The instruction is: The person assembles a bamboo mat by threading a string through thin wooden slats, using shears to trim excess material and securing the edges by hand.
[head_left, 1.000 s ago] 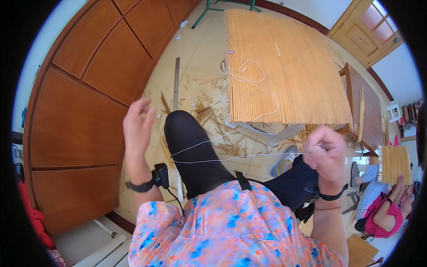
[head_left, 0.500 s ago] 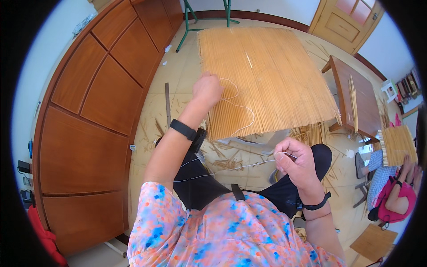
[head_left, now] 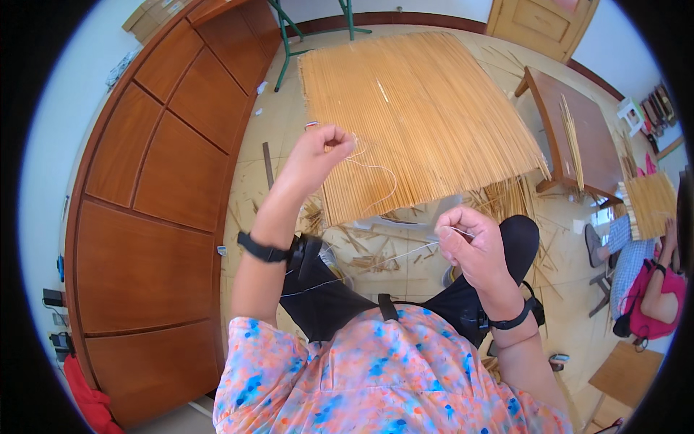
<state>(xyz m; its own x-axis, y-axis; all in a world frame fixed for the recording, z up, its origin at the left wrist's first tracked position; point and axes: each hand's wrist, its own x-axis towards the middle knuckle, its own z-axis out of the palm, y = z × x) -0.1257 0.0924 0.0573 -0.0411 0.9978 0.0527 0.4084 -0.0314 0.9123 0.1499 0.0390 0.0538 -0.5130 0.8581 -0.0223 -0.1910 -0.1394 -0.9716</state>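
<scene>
A large mat of thin straw-coloured strips spreads in front of me. My left hand is closed over the mat's left side, fingers bent together, with white string at its fingertips and looping across the strips. Lower and to the right, in front of the mat's near edge, my right hand pinches string between thumb and fingers. From this pinch a thin line of string runs taut down left across my lap. Whether both lengths are one string I cannot tell.
Strip offcuts litter the tiled floor under the mat. Wooden cabinets line the left side. At the right stands a low brown table bearing strips. Beyond it, a seated person in pink handles a smaller mat.
My left hand has lifted and shifted slightly left, its wrist turned. The string loop on the mat has changed shape. My right hand, still pinching, has moved up a little.
</scene>
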